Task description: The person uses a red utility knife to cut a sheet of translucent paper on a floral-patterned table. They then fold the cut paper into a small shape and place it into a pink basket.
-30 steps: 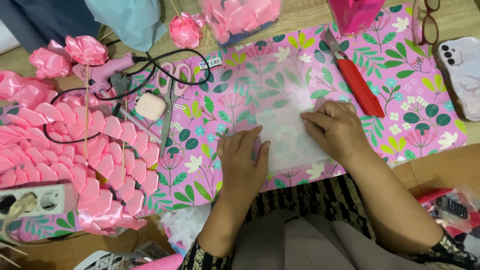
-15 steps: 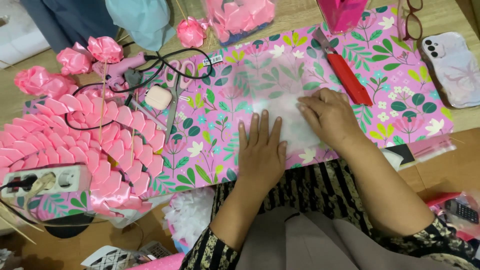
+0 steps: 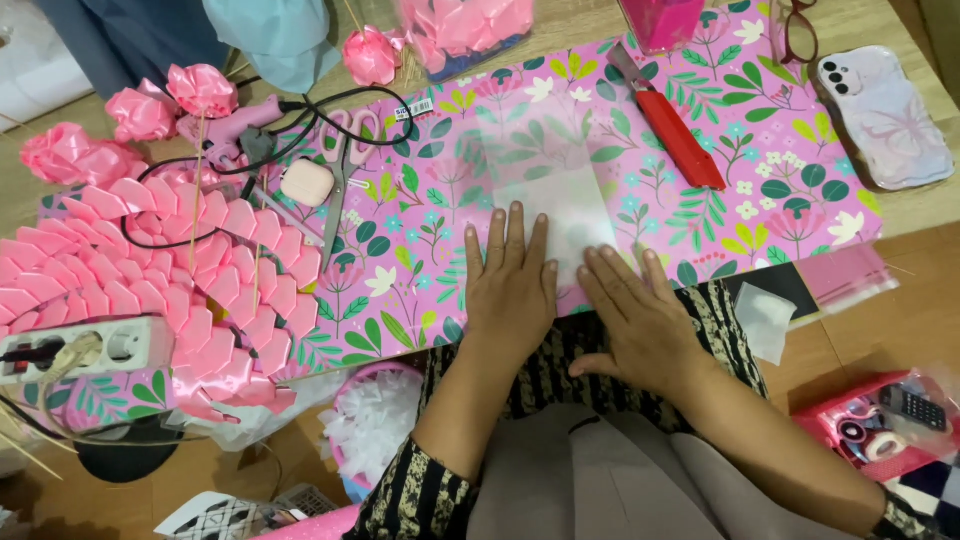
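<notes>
Two hands lie flat, fingers spread, gripping nothing: the left hand (image 3: 512, 290) and right hand (image 3: 645, 320) press the near edge of a translucent sheet (image 3: 560, 185) on pink floral wrapping paper (image 3: 420, 230), frame centre. A red utility knife (image 3: 672, 122) lies upper right; a small white label (image 3: 421, 107) sits at the paper's upper left.

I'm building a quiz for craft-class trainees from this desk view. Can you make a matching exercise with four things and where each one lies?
Things:
1. red utility knife with a grey blade
2. phone in a pale butterfly case
3. small pink earbud case
4. white power strip

Places:
A. left edge, beside the pink ribbon petals
B. next to the scissors, left of the hands
C. on the floral paper, above the right hand
D. far right, on bare wood

Pairs: 1-C, 2-D, 3-B, 4-A
</notes>
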